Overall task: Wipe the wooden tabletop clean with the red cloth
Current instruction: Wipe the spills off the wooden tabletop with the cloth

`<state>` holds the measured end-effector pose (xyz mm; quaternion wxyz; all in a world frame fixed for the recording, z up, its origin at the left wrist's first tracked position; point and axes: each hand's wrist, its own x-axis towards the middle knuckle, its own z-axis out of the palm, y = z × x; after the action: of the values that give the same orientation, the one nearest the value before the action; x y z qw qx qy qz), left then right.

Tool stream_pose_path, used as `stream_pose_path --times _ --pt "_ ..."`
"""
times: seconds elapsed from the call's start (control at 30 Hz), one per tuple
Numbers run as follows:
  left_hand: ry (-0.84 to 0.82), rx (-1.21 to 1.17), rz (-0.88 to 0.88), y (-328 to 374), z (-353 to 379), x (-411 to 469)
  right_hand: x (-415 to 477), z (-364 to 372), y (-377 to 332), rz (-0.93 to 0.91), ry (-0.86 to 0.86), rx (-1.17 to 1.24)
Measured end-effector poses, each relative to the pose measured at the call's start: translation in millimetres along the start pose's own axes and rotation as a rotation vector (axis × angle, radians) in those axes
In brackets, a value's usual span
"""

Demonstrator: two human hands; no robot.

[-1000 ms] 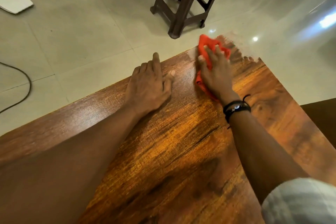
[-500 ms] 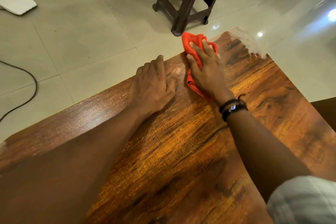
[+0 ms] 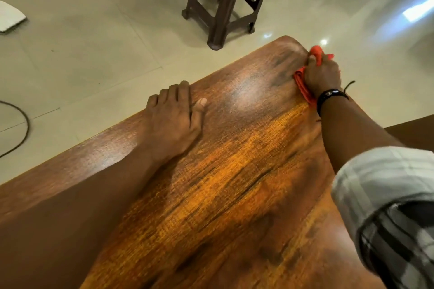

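The wooden tabletop (image 3: 234, 171) fills the lower part of the view, glossy with an orange-brown grain. My right hand (image 3: 323, 75) presses the red cloth (image 3: 303, 82) down at the table's far right edge, close to the rounded far corner; most of the cloth is hidden under the hand. A black band circles that wrist. My left hand (image 3: 175, 119) lies flat on the wood near the far left edge, fingers together, holding nothing.
A dark wooden stool (image 3: 225, 0) stands on the pale tiled floor (image 3: 94, 42) just beyond the table's far corner. A black cable (image 3: 22, 131) curves on the floor at left. A white flat object (image 3: 9, 16) lies at the far left.
My right hand has slid the red cloth from near my left hand across to the table's right edge by the far corner. My left hand stays planted on the wood.
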<state>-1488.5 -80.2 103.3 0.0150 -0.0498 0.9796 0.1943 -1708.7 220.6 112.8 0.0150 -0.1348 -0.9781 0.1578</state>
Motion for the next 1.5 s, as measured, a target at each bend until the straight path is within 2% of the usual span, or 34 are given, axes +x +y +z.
stream_pose_path --times 0.13,0.23,0.37,0.5,0.63,0.8,0.93,1.1,1.17,1.33,1.5 --pt "-0.003 0.021 -0.001 0.5 -0.5 -0.9 -28.8 -14.1 55.5 0.191 0.082 -0.025" --pt "0.004 0.051 0.008 -1.0 1.3 -1.1 -40.6 -14.4 69.8 0.229 0.128 -0.017" --pt "0.011 0.067 0.01 0.5 1.9 1.6 -30.7 -7.9 42.0 0.09 0.104 -0.022" --pt "0.004 0.06 0.0 0.7 3.3 2.3 -13.4 16.0 -25.6 -0.114 0.001 -0.065" --pt "0.005 0.042 0.01 -0.5 5.5 3.3 -0.8 28.9 -80.0 -0.183 -0.084 -0.059" --pt "0.013 -0.003 0.016 -1.5 3.0 0.7 -16.0 26.7 -82.2 -0.198 -0.116 -0.044" --pt "0.049 -0.101 0.026 -2.0 0.5 -0.8 -82.8 30.8 -87.5 -0.277 -0.129 -0.056" --pt "0.139 -0.637 -0.019 -13.6 -13.3 -21.3 -216.3 39.7 -101.0 -0.393 -0.15 -0.008" --pt "0.174 -0.76 -0.057 -25.9 -20.8 -50.5 -269.6 44.4 -105.9 -0.421 -0.129 -0.002" --pt "0.23 -0.743 -0.061 -68.5 -49.9 -148.4 -379.2 57.6 -129.3 -0.436 -0.147 0.02" --pt "0.084 -0.612 -0.039 -121.1 -73.9 -230.6 -487.5 70.5 -160.1 -0.469 -0.141 0.069"
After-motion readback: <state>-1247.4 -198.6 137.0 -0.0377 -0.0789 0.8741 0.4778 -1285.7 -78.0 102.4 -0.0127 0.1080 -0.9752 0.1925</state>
